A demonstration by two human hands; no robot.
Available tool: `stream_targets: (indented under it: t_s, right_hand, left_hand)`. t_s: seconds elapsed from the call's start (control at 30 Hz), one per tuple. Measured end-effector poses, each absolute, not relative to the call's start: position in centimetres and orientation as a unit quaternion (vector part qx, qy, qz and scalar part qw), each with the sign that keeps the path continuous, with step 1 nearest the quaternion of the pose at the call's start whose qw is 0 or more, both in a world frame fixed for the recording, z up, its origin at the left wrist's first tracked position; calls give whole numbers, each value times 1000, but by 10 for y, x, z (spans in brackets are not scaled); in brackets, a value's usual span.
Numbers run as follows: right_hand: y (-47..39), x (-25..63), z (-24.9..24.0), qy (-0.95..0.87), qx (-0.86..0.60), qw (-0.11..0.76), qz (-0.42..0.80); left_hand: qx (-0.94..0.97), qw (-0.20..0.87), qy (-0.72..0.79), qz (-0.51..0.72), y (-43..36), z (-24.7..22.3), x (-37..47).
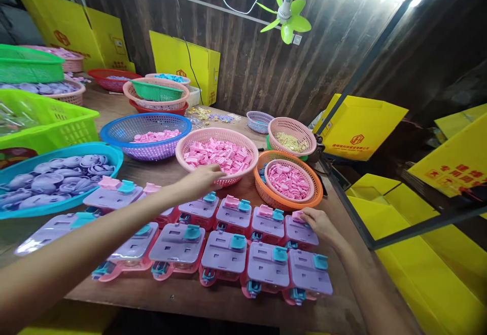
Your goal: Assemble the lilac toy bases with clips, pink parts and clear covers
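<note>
My left hand [205,178] reaches over the front rim of a pink basket [182,157] heaped with small pink plastic pieces [224,153]. Its fingers are curled together at the near side of the heap, and whatever they hold is hidden. At the far right of the back row, my right hand [319,222] pinches a pink clip [297,216] on the purple lid of a plastic box [300,232]. Two rows of such boxes stand on the table, with purple lids, pink bases and turquoise flaps [238,242]. Several back-row lids carry a pink clip [232,201] beside the flap.
An orange basket [262,193] holds a smaller pink basket of pink parts. Blue [110,135] and turquoise [114,165] baskets stand to the left, the latter with purple parts. A dark metal frame [352,213] edges the right side; a green-bladed fan [285,14] hangs above.
</note>
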State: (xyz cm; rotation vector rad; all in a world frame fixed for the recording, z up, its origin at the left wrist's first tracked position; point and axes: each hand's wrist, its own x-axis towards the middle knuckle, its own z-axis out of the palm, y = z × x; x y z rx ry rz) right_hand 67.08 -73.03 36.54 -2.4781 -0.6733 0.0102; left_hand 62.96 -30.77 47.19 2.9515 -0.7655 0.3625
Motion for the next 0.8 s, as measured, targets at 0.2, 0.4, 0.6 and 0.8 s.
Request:
stream_targets:
  t_s: [0.2,0.4,0.6,0.8]
  right_hand:
    - [-729,681,370,-270,-929,249,46]
    - [-731,689,372,-274,-934,216,79]
    - [-727,685,366,-224,-954,183,75]
    - [-721,663,366,-177,-972,149,40]
  left_hand:
    - [922,51,-369,111,-421,444,674]
    - [916,34,-397,53,-463,420,708]
    - [927,43,-367,58,-467,412,715]
    - [902,35,-410,130,-484,412,687]
